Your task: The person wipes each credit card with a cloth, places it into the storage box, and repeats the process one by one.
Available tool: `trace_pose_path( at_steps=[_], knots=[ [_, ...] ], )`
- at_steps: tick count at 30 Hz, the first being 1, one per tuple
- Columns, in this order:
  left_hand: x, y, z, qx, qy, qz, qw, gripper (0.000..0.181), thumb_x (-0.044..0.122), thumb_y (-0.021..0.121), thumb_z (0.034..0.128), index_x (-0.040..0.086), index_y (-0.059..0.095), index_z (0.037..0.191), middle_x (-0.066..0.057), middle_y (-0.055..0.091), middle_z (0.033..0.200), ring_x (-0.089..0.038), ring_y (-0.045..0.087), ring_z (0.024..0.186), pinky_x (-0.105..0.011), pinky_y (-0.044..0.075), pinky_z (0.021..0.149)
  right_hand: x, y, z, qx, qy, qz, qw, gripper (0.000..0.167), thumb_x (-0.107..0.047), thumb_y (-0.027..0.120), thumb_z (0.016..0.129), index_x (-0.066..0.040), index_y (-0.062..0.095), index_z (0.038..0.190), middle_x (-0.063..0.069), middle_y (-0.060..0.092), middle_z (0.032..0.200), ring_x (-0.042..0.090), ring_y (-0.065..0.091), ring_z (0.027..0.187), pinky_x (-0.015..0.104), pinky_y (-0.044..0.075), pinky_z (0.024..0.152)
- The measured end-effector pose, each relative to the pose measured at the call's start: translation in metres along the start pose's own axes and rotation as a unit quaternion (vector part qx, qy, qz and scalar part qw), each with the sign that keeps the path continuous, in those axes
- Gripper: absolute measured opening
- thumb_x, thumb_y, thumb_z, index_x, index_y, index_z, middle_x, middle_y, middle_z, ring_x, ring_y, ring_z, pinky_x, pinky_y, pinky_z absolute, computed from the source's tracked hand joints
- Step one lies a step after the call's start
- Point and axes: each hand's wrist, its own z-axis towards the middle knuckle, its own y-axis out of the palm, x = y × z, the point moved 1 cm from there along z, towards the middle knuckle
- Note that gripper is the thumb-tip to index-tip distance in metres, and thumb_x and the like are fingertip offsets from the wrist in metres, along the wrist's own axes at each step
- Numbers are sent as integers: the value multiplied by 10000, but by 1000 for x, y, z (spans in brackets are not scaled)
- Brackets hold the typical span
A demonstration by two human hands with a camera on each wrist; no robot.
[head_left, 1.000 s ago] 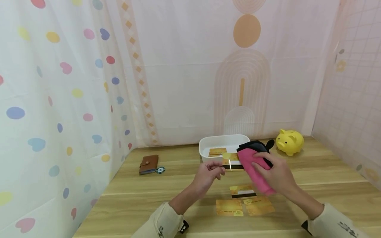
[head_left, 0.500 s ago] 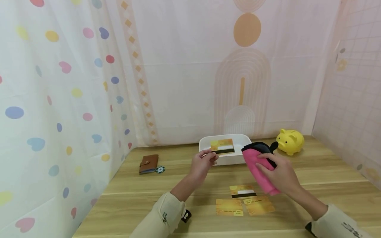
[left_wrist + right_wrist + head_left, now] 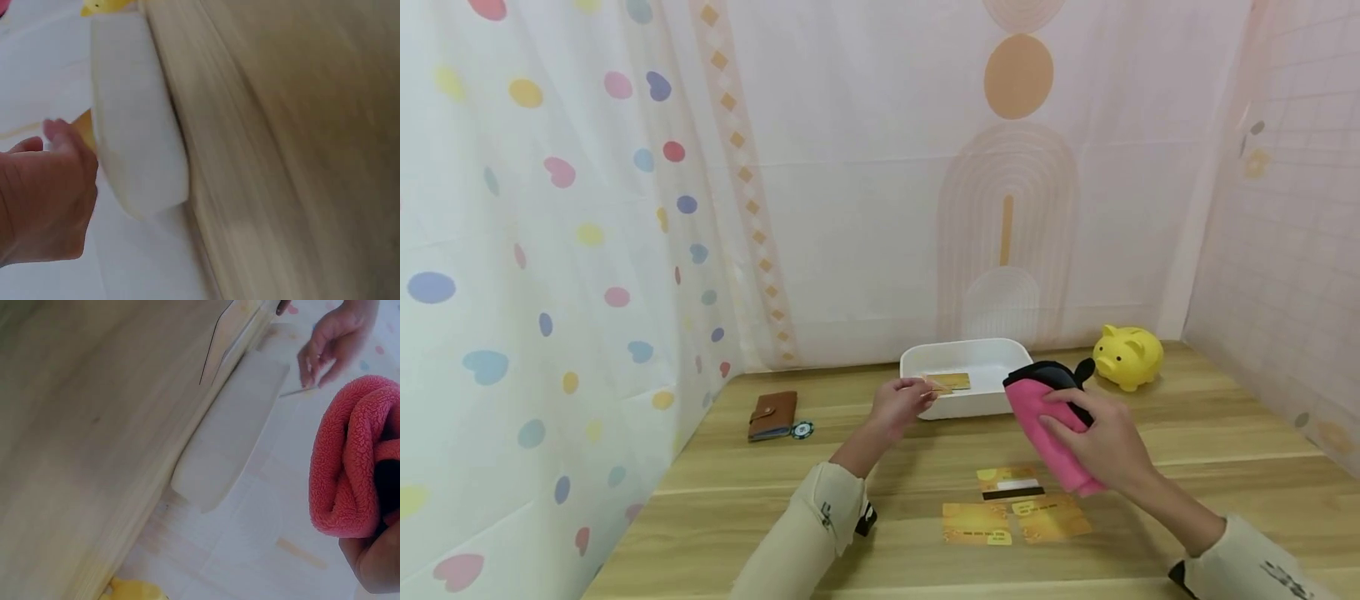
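Note:
My left hand (image 3: 901, 408) pinches an orange-yellow bank card (image 3: 937, 387) at the front left rim of the white plastic bin (image 3: 977, 406). The card is tilted nearly edge-on, and in the right wrist view it is only a thin line by the fingertips. Inside the bin lies another yellow card (image 3: 957, 381). My right hand (image 3: 1107, 439) grips a folded pink fleecy cloth (image 3: 1047, 429) with black edging and a black tab, held above the table right of the bin. Its fleecy pile shows in the right wrist view, where the cloth (image 3: 340, 462) hides part of the hand.
Several cards, among them a striped one (image 3: 1011, 483), lie on the wooden table (image 3: 737, 517) in front of me. A brown wallet (image 3: 773, 415) and a poker chip (image 3: 802, 430) are at the left. The yellow piggy bank (image 3: 1129, 358) stands back right, before a curtain.
My left hand has carried the card leftward away from the pink cloth to the bin, and the card has turned from flat-facing to edge-on. The right hand keeps holding the cloth, shifted only slightly.

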Motion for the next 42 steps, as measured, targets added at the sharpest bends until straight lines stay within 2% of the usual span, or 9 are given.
trace_pose_path(
  at_steps=[5, 9, 12, 16, 20, 24, 30, 36, 42],
  knots=[
    [-5, -7, 3, -226, -331, 710, 9967, 237, 16, 653, 941, -86, 550, 1128, -97, 589, 988, -158, 648, 787, -247, 520, 675, -2, -2, 0, -26, 84, 34, 10000, 281, 3, 850, 728, -93, 737, 965, 53, 733, 907, 44, 420, 617, 172, 290, 452],
    [-6, -6, -3, -692, -270, 1616, 9840, 289, 71, 664, 940, -70, 580, 1179, -93, 636, 1030, -227, 679, 888, -297, 525, 720, -1, -5, 0, -19, 120, 17, 9999, 273, 3, 848, 731, -92, 739, 963, 44, 735, 907, 32, 405, 597, 171, 249, 437],
    [-7, -3, -10, -1153, -16, 2320, 9659, 293, 119, 678, 935, -48, 607, 1165, -104, 680, 1052, -279, 682, 947, -300, 518, 687, 0, -6, -1, 30, 90, -50, 9999, 276, 2, 853, 724, -95, 745, 959, 29, 736, 903, 32, 503, 658, 136, 313, 510],
    [-12, 5, -22, -1738, 529, 3111, 9328, 317, 118, 710, 915, -65, 619, 1158, -96, 698, 1005, -249, 676, 887, -293, 523, 656, 1, -7, -3, 62, 44, -48, 10000, 279, 3, 855, 722, -100, 751, 959, 20, 740, 911, 54, 600, 762, 121, 381, 605],
    [-16, 17, -33, -2102, 1043, 3877, 8914, 323, 114, 761, 876, -58, 650, 1126, -54, 697, 990, -170, 641, 925, -303, 529, 792, 2, -8, -5, 79, 63, -10, 9999, 282, -1, 858, 723, -114, 755, 961, 9, 745, 920, 53, 626, 795, 109, 387, 628],
    [-22, 25, -44, -2279, 999, 4569, 8540, 374, 207, 815, 836, 53, 679, 1149, 4, 692, 1041, -156, 619, 1000, -294, 503, 841, 3, -9, -7, 132, 45, -24, 9999, 293, -1, 864, 714, -124, 756, 957, -5, 745, 918, 53, 637, 815, 96, 398, 652],
    [-31, 29, -54, -2557, 708, 4864, 8325, 397, 187, 862, 781, 103, 681, 1125, -29, 692, 1080, -130, 641, 974, -300, 498, 868, 2, -13, -7, 108, 89, 79, 9999, 293, 3, 864, 714, -119, 753, 956, 13, 744, 906, 31, 550, 687, 133, 330, 505],
    [-36, 34, -57, -2482, 906, 5518, 7910, 402, 228, 874, 771, 110, 689, 1107, -45, 707, 1090, -155, 637, 1032, -276, 497, 874, 2, -18, -8, 143, 154, 43, 9998, 295, 5, 868, 706, -124, 756, 946, 19, 744, 891, 18, 531, 661, 139, 307, 482],
    [-35, 36, -55, -2392, 819, 5607, 7884, 429, 249, 870, 774, 100, 676, 1127, -93, 689, 1122, -204, 633, 1049, -309, 505, 879, 1, -19, -8, 188, 68, 2, 9998, 301, 15, 869, 696, -113, 754, 942, 27, 741, 884, 13, 548, 691, 134, 320, 493]
  ],
)
